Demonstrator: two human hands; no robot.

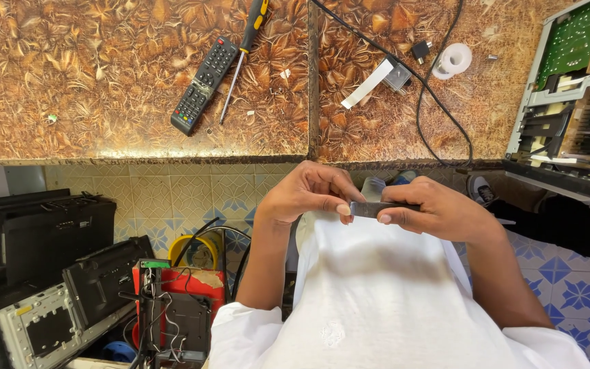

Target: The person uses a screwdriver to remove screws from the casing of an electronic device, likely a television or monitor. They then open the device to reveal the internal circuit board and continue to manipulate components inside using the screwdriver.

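- Down at your eight o'clock, dark television casings (32, 236) and an opened metal chassis (39, 328) are stacked on the floor beside a red box with wires (172, 301); they look parked out of the way, leaving the counter for small parts.
- Up at eleven o'clock on the brown patterned counter (104, 102), a black remote control (204, 85) lies at a slant, and a screwdriver with a yellow and black handle (242, 58) lies just beside it, both within easy reach.
- At centre, your left hand (305, 195) is curled, with thumb and fingertips pinched narrowly on the left end of a small dark flat strip (369, 208).
- Your right hand (438, 212) grips the strip's other end, thumb under and fingers folded over it. The strip sits level between both hands, close to your white shirt, probably so you can steady it and see it well.
- At one o'clock a white flat ribbon cable (367, 83) rests against a small grey part (397, 76), and a black cable (438, 102) runs across the counter over its front edge.
- Farther right sit a small black plug (420, 50) and a roll of white tape (453, 60), near each other.
- At two o'clock an opened device with a green circuit board (571, 41) overhangs the counter's right end, its inner parts exposed.
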